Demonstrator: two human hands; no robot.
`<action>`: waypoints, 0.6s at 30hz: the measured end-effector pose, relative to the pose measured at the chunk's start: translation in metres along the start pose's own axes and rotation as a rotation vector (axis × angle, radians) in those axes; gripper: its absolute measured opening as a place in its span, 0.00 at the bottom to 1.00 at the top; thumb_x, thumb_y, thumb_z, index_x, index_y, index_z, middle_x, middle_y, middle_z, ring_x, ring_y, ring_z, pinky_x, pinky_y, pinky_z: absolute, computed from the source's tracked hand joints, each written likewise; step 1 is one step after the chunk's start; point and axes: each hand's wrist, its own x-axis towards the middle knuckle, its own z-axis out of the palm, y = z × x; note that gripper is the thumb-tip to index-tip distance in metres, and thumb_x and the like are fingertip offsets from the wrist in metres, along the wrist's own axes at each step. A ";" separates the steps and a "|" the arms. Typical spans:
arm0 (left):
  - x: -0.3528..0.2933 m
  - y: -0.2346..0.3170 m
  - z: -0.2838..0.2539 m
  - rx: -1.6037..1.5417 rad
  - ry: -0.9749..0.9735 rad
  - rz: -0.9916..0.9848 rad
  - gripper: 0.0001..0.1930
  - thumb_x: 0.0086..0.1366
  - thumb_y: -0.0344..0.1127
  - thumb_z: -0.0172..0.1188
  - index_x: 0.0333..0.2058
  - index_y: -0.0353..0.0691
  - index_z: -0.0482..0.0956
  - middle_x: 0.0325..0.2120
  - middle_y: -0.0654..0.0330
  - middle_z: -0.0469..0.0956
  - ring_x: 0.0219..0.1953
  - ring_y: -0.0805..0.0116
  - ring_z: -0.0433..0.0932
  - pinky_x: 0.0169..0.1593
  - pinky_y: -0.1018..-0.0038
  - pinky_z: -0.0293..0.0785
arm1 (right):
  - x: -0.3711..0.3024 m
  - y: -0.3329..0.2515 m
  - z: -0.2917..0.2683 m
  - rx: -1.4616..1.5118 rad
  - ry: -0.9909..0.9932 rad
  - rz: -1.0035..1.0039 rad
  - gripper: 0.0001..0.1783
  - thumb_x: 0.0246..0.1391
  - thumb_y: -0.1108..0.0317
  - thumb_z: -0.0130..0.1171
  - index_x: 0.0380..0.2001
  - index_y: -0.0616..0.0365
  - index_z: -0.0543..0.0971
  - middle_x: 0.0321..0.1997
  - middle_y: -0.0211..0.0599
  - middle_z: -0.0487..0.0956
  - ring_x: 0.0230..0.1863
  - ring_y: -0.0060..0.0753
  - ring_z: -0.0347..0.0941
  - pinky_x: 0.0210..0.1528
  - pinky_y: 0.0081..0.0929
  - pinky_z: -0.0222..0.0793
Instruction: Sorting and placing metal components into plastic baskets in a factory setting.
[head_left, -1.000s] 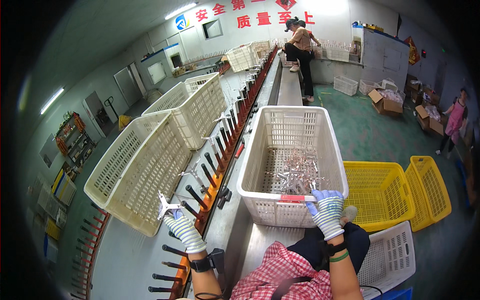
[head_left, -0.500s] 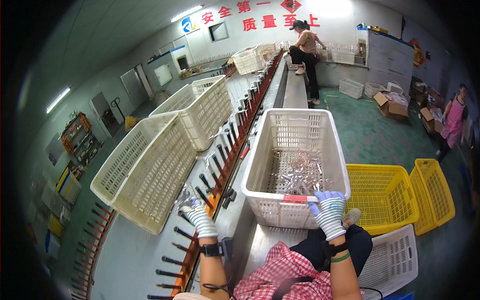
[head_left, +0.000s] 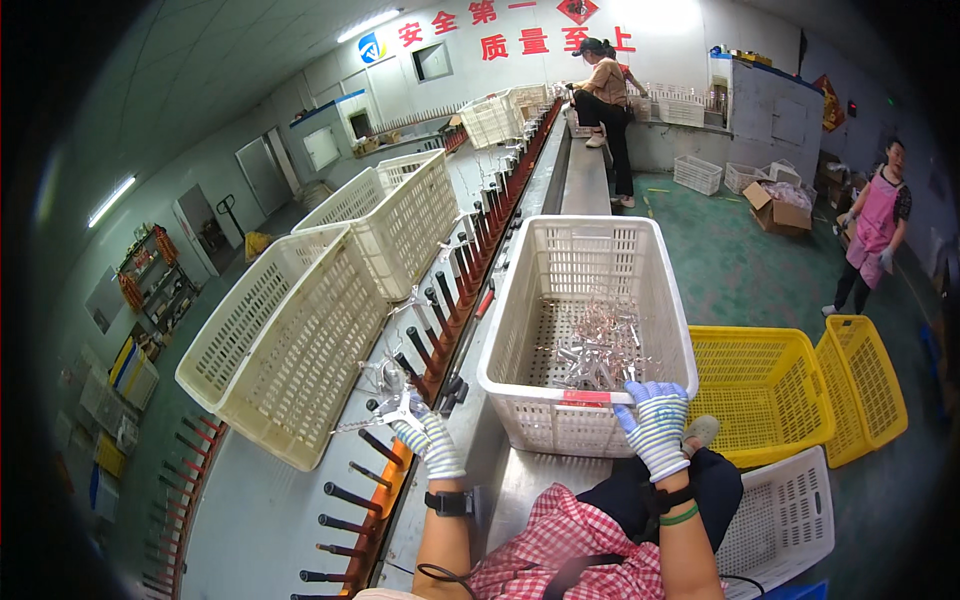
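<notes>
My left hand [head_left: 428,438], in a striped glove, is closed around thin, branching silvery metal pieces [head_left: 400,410] beside the row of upright black-capped pegs [head_left: 421,350]. Their exact kind is not clear. My right hand [head_left: 657,425], gloved too, grips the near rim of a white slatted basket [head_left: 530,420] in front of me, its fingers hooked over the edge by a red strip. Inside that basket lies a heap of small shiny metal parts [head_left: 600,345], silvery and coppery.
More white baskets [head_left: 300,350] stand on the metal table left of the pegs. Yellow baskets [head_left: 765,390] and a white one [head_left: 780,520] are on the floor at my right. One person [head_left: 605,95] works at the far end; another in a pink apron [head_left: 878,225] stands at right.
My left hand has moved slightly right and toward me, bringing the silvery pieces into clearer view. My right hand stays on the rim. The person in the pink apron has turned and come closer.
</notes>
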 end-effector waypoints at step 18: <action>0.041 -0.025 0.010 -0.678 -0.177 -0.476 0.12 0.62 0.32 0.46 0.44 0.40 0.71 0.33 0.64 0.74 0.32 0.74 0.71 0.36 0.78 0.68 | 0.001 0.002 0.000 0.032 -0.026 -0.012 0.17 0.39 0.56 0.58 0.33 0.53 0.75 0.28 0.36 0.74 0.34 0.39 0.70 0.41 0.39 0.60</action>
